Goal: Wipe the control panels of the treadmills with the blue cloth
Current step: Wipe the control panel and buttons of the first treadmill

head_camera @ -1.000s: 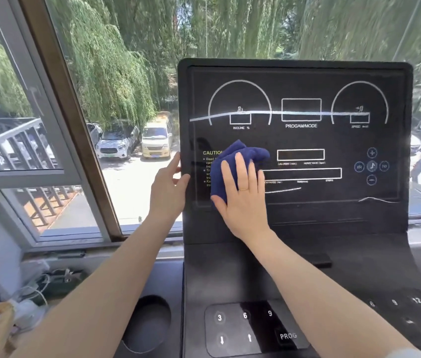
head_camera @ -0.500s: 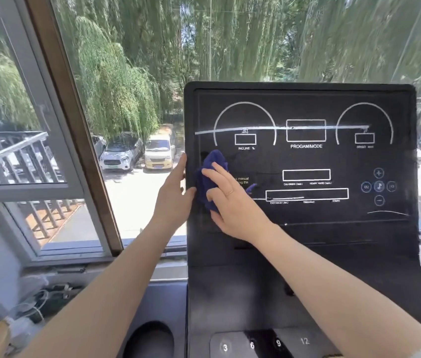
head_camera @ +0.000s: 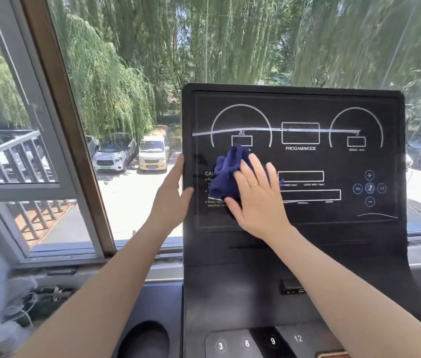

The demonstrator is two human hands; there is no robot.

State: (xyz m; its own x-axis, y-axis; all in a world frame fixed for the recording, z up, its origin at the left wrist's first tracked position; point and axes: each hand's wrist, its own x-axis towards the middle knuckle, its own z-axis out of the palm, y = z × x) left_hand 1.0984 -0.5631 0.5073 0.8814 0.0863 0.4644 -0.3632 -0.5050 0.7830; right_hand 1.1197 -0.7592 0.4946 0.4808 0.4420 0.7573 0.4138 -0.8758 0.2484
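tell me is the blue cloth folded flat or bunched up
Bunched up. The blue cloth sits in a crumpled wad with loose folds on the control panel, pressed under the flat fingers of the right hand.

- control panel [head_camera: 307, 223] is black, white outline markings all over
- cloth [head_camera: 226, 174] is dark blue, plain
- gold ring [head_camera: 255, 184] on one finger
- outside: yellow van [head_camera: 153, 152], white car [head_camera: 112, 153]
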